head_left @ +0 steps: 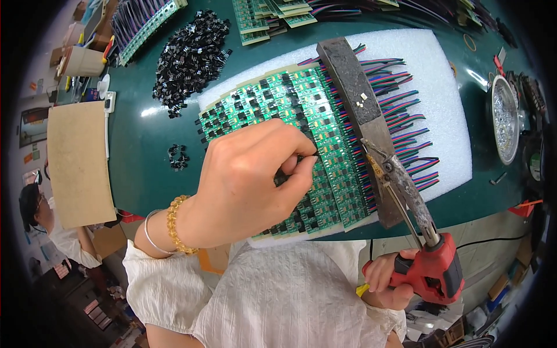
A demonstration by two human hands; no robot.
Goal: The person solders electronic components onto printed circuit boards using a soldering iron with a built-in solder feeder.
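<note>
Electronics workshop: a green bench bears rows of circuit boards on a white foam sheet; left of the sheet lie heaped black components; a red soldering gun reaches over the sheet's right side.

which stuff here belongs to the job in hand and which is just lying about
In the job:
- left hand, at the green circuit boards
- right hand, holding the red soldering gun
- dark bar across the wires
- white foam sheet

Seemingly just lying about:
- tan panel
- tool pot
</note>
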